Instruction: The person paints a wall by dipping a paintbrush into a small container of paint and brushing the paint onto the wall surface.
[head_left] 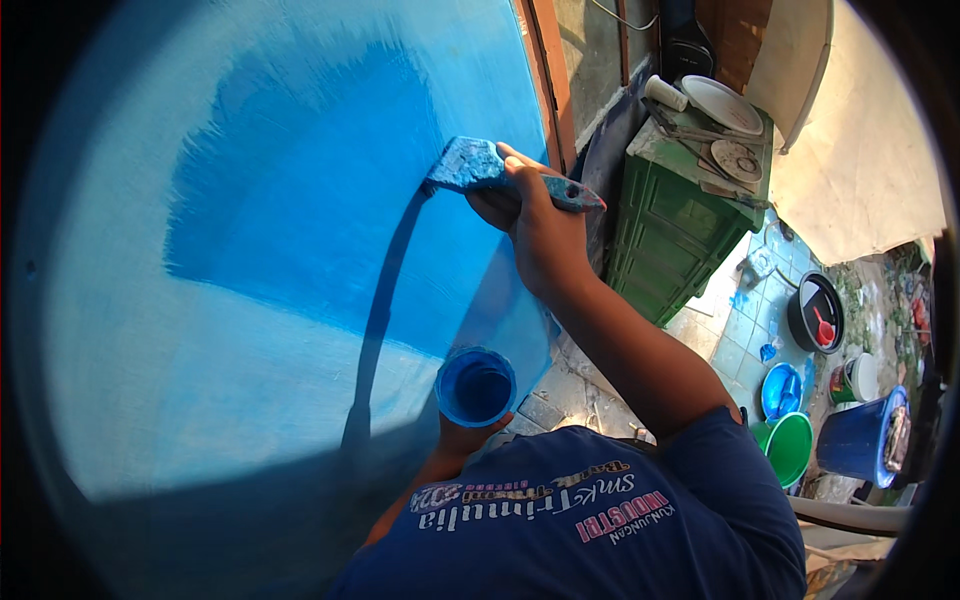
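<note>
Fingers (512, 160) of the right hand (545, 235) are clamped around a blue-smeared paintbrush (468, 165), just past 12 o'clock from the middle of the view, with the broad bristle end pointing to 9 o'clock and the handle end, pierced by a hole, toward 4 o'clock. The bristle tips meet the top of a long, dark shadow (378, 320) on the wall (110, 400), which runs down toward 7 o'clock. A deeper blue patch (300, 180) with feathered edges spreads over the paler wall, centred at 10 o'clock. Near 6 o'clock, the left hand (466, 436) supports a round blue cup (452, 414) from beneath, its mouth facing up; most of those fingers are hidden, though the hand is plainly gripping the cup. Between 12 and 1 o'clock, a brown frame (548, 80) edges the wall. Between 2 and 3 o'clock stands a green cabinet (665, 240), bearing a white oval plate (722, 104) and a white cylinder (666, 93). At 3 o'clock, a black basin (794, 325) holds a red dipper (824, 329); toward 4 o'clock sit a blue basin (769, 395), a green bucket (788, 450) and a large blue tub (850, 447).
</note>
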